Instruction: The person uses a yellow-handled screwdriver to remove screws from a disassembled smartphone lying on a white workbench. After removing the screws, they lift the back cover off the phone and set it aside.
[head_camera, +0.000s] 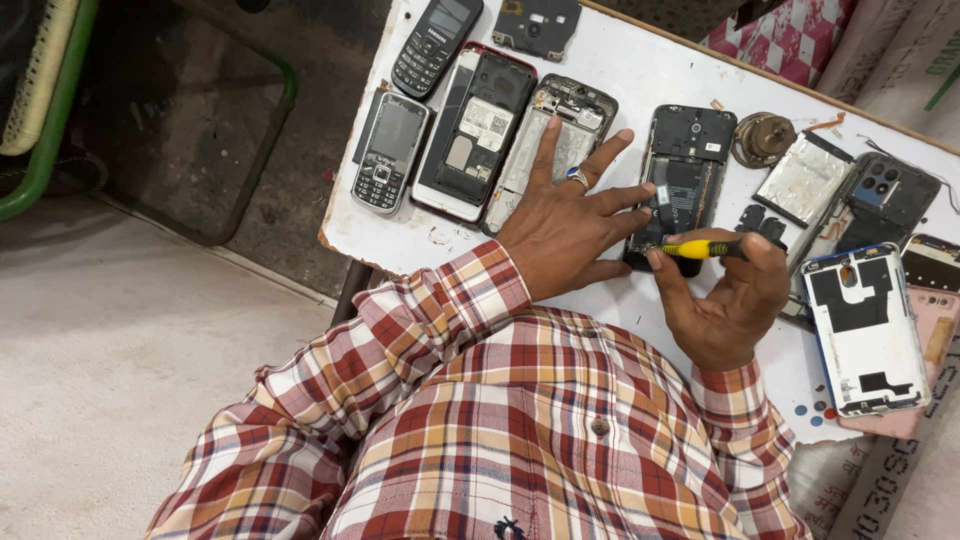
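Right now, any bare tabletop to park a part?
Two bare patches on the white worktop: the near-left corner, below the grey keypad phone and left of the left hand; and the far strip above the opened black smartphone. The right side around the white back cover is crowded.

A single head-worn camera gives the only view, so no second view shares the scene. It looks steeply down over the wearer's red, white and yellow checked shirt (520, 430), which fills the lower middle of the frame. The view faces forward and downward onto the white painted surface (650, 70), which runs tilted from top centre to the right edge. The camera sits close, about arm's reach: both hands (570, 225) appear large at centre frame. The left third of the frame falls past the surface's edge onto the grey concrete floor (120, 340) well below.
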